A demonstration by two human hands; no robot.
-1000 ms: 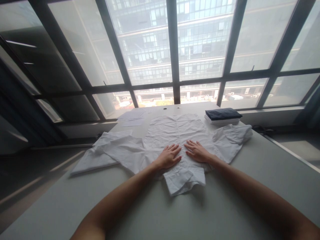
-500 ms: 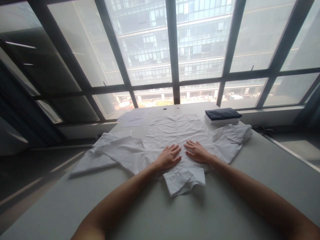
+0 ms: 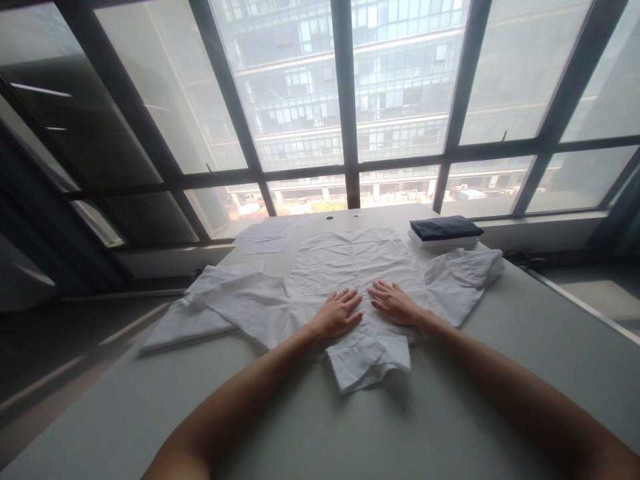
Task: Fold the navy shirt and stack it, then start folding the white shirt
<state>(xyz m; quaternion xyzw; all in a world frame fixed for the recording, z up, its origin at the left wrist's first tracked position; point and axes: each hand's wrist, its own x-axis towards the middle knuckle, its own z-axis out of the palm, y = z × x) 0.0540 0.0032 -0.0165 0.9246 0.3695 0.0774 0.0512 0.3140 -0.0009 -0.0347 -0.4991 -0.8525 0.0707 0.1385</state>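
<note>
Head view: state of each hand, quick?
Left hand: open, flat on the white shirt.
Right hand: open, flat on it too.

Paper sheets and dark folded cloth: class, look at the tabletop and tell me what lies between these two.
In the head view, the far part of the white garment lies between the paper sheets and the dark folded cloth.

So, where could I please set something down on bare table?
Bare table shows between the forearms, this side of the white garment, and outside each. Crowded: the middle, under left hand and right hand; far left, papers; far right, folded stack.
</note>
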